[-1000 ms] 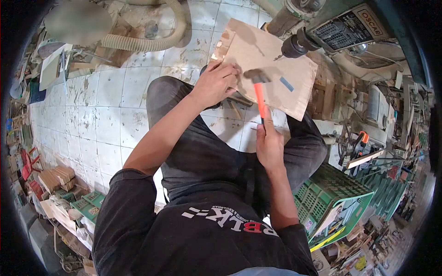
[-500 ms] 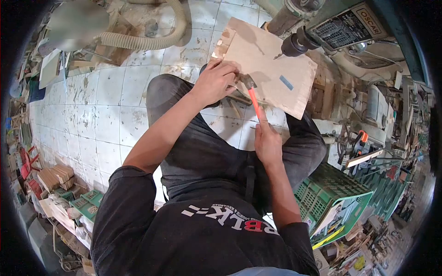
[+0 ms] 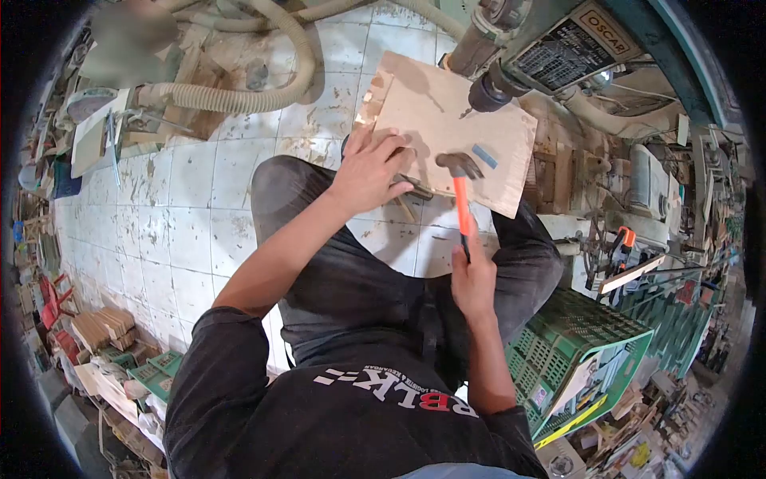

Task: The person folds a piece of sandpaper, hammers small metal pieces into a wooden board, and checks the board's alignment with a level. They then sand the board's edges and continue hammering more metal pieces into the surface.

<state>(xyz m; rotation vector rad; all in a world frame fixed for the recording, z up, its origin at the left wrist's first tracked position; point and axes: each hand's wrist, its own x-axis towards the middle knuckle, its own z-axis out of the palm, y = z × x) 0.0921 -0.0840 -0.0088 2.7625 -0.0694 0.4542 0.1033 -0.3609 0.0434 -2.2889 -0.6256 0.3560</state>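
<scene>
A flat light-brown board (image 3: pixel 447 104) lies tilted in front of my crossed legs. My left hand (image 3: pixel 369 172) rests at its near left edge, fingers spread and thumb apart, holding nothing that shows. In my closed right hand (image 3: pixel 474 275) is a hammer (image 3: pixel 461 199) with an orange and black handle, gripped low. The hammer's metal head is over the board's near edge, to the right of my left hand. A small blue-grey strip (image 3: pixel 484 156) lies on the board, just beyond the hammer head.
A drill chuck with a bit (image 3: pixel 488 92) hangs over the board, below a machine labelled OSCAR (image 3: pixel 574 48). A ribbed hose (image 3: pixel 231 97) curves across the tiled floor (image 3: pixel 183 172). A green crate (image 3: pixel 558 343) stands at my right, near clamps and wood pieces.
My right hand has drawn back, and the hammer head has moved right and away from my left hand. The fingers of my left hand have spread from a pinch. The view has shifted slightly.
</scene>
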